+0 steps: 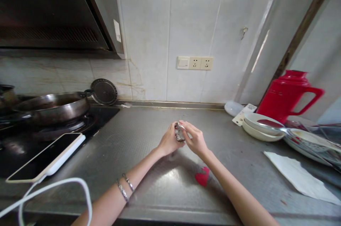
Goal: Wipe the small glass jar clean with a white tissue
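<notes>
Two hands work a small object above a steel counter

The left hand (170,140) grasps the small object (179,133), right fingers (183,123) bent over it, forearms angling in from the counter's (149,123) near edge.

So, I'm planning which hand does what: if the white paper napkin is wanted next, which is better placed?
Probably the right hand. The white paper napkin lies toward the right side of the counter, nearer that hand, while the left hand is wrapped around the small silvery object.
</notes>
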### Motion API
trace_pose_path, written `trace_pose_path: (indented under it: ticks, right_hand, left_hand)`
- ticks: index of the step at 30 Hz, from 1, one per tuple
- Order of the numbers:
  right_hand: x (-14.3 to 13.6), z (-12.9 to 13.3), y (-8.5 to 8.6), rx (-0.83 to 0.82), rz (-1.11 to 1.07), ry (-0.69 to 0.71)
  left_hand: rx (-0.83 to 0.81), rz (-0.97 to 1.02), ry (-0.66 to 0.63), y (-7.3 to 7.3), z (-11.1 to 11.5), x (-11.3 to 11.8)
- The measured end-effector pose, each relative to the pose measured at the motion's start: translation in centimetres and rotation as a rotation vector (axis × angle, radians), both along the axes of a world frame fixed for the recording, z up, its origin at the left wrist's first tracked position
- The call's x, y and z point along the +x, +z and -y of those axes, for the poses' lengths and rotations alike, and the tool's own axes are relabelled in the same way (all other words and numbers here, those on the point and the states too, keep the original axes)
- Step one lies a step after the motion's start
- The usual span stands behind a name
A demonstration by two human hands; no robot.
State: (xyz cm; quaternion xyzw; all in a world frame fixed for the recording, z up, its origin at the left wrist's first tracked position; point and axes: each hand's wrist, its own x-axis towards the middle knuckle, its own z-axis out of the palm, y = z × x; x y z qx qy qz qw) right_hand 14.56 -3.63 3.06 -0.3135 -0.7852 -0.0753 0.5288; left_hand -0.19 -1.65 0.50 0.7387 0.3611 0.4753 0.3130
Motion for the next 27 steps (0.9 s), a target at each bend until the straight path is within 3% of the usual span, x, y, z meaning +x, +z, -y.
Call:
trace_pose_path:
  ticks: [4,16,23,27]
  right_hand:
    - [-0.3,0.3,-0.2,0.087,0.159,0.011]
    - [-0.4,0.9,0.0,0.269,0.334,-0.003]
    - [-1.1,1.3,-0.6,0.178,0.288,0.106]
    - [-1.5,1.4,-0.7,0.061,0.173,0.183]
  left_hand:
    - [0.078,-0.057,0.051,0.1,-0.1,0.0]
    - [0.040,-0.055,0.149,0.1,-0.5,0.0]
    - [-0.026,-0.091,0.223,-0.1,-0.4,-0.6]
    - [-0.090,-0.070,0.187,0.0,-0.7,-0.8]
